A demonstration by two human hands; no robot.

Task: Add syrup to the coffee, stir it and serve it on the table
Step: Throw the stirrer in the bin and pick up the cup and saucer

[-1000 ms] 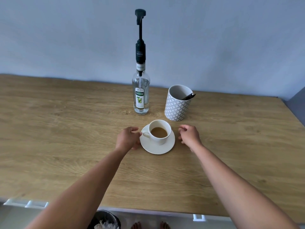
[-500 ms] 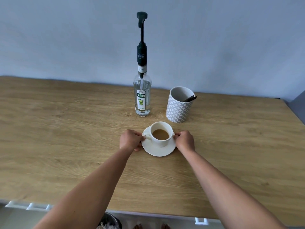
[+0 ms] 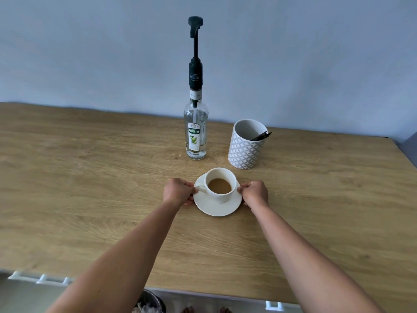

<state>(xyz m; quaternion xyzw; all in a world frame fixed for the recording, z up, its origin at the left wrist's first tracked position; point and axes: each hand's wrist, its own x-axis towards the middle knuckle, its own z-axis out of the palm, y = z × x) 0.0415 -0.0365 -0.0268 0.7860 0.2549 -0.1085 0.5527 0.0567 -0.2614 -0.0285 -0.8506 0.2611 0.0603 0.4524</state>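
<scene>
Pinching the saucer (image 3: 214,210), left hand (image 3: 178,192) and right hand (image 3: 256,192) flank the upright cup (image 3: 222,198), handle pointing left.

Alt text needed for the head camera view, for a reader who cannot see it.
A person's left hand and right hand grip opposite edges of a white saucer bearing a cup of light brown coffee, at a wooden table. Behind it stand a syrup bottle with a tall black pump and a patterned pot holding a dark utensil.
</scene>
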